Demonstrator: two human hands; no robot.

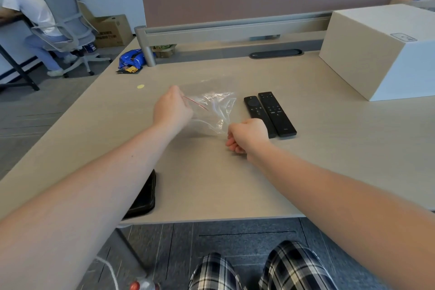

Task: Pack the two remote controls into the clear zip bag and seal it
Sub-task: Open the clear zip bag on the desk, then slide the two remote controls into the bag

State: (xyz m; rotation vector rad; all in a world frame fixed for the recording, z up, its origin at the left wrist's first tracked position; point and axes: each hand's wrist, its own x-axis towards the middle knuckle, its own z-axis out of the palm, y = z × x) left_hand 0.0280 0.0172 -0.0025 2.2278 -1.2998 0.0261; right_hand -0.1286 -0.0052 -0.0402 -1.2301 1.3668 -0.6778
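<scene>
The clear zip bag (213, 107) with a red seal line hangs crumpled just above the desk middle. My left hand (171, 108) pinches its far-left edge by the red strip. My right hand (247, 138) is closed on the bag's near-right corner. Two black remote controls lie side by side on the desk to the right of the bag: the shorter remote (255, 108) with a round pad, its near end hidden behind my right hand, and the longer remote (276, 113) beside it. Both remotes are outside the bag.
A large white box (381, 52) stands at the back right. A black flat object (143, 195) lies near the desk's front edge under my left forearm. A blue packet (130, 59) sits at the back left. A person sits on a chair far left.
</scene>
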